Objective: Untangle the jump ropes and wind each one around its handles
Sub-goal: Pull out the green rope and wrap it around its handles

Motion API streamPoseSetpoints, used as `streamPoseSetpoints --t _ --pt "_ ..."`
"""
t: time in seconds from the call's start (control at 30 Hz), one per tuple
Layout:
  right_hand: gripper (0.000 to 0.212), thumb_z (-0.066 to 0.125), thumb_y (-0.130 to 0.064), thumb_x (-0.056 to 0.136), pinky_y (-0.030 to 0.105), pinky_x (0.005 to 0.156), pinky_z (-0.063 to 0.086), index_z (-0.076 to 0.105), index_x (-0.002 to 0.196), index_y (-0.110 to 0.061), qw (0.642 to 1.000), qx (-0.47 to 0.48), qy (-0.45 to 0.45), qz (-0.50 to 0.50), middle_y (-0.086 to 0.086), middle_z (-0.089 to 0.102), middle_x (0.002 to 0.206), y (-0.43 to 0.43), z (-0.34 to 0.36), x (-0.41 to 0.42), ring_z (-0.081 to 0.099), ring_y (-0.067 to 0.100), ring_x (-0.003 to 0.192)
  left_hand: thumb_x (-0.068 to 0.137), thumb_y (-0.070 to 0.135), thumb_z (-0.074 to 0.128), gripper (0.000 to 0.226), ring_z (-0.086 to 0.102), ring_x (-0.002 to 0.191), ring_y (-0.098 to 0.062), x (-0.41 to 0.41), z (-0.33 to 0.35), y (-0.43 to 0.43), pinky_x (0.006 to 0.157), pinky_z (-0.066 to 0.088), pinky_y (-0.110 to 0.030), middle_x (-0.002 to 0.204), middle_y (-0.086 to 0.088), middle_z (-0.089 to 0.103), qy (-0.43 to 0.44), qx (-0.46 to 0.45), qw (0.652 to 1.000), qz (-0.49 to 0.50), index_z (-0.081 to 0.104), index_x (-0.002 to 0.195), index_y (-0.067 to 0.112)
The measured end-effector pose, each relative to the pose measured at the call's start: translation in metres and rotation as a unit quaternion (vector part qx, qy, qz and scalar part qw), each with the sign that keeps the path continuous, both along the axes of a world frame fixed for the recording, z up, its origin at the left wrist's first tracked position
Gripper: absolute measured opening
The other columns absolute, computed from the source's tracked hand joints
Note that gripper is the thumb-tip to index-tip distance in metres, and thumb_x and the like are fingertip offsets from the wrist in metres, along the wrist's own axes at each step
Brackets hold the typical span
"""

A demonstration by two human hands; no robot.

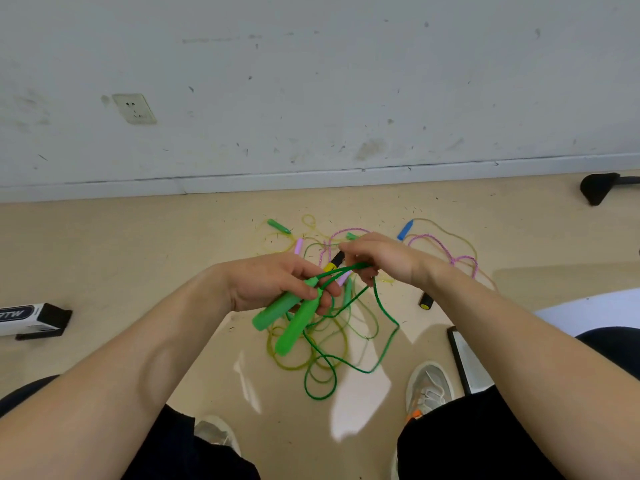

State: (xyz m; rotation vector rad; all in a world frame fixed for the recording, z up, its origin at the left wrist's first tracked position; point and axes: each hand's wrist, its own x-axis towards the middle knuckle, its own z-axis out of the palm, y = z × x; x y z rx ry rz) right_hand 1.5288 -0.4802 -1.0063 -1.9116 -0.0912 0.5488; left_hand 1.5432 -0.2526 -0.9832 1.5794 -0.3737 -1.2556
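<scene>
While the left hand (pixel 277 285) curls its fingers round two green handles (pixel 277 311), held side by side above the pile of ropes (pixel 311 362), the right hand (pixel 381 258) pinches the dark green cord (pixel 384 310) just beyond their narrow tips. Both handles are smooth, tapered plastic, and their long axes slant from the fingers down toward the person. The thin, glossy cord hangs in loose loops over the pile. One blue handle (pixel 405 230) lies at the pile's far right edge, one green handle (pixel 278 226) at its far left, and one black-and-yellow handle (pixel 426 301) just right of it. A braided pink rope (pixel 440 242) curls along the right edge.
</scene>
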Motion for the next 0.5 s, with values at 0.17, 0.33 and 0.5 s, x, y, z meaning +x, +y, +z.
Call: streamPoseSetpoints --t 0.17,0.33,0.5 --pt "0.018 0.061 -0.012 0.094 0.029 0.060 0.038 0.066 0.077 -0.014 0.998 0.067 0.012 0.002 -0.001 0.050 0.061 -0.008 0.000 0.004 0.043 0.018 0.059 0.094 -0.016 0.045 0.032 0.066 0.090 -0.019 0.004 -0.001 0.003 0.075 0.051 -0.021 0.091 -0.007 0.072 -0.007 0.007 1.000 0.009 0.064 0.117 -0.003" --pt "0.011 0.070 -0.008 0.091 0.026 0.057 0.038 0.075 0.083 -0.014 0.995 0.091 -0.024 0.009 0.001 0.064 0.067 -0.003 0.004 0.005 0.049 0.012 0.059 0.096 -0.004 0.051 0.031 0.066 0.096 -0.017 0.000 -0.002 -0.004 0.084 0.051 -0.027 0.099 -0.011 0.070 0.001 0.013 0.999 0.031 0.064 0.124 0.001" --pt "0.009 0.076 -0.007 0.083 0.035 0.080 0.047 0.076 0.089 -0.014 0.995 0.096 -0.018 0.010 0.017 0.071 0.087 0.000 0.003 0.005 0.062 0.022 0.081 0.104 0.020 0.047 0.032 0.068 0.099 -0.018 -0.003 -0.008 -0.012 0.088 0.048 -0.032 0.104 -0.013 0.072 0.016 0.007 0.997 0.071 0.065 0.124 0.002"
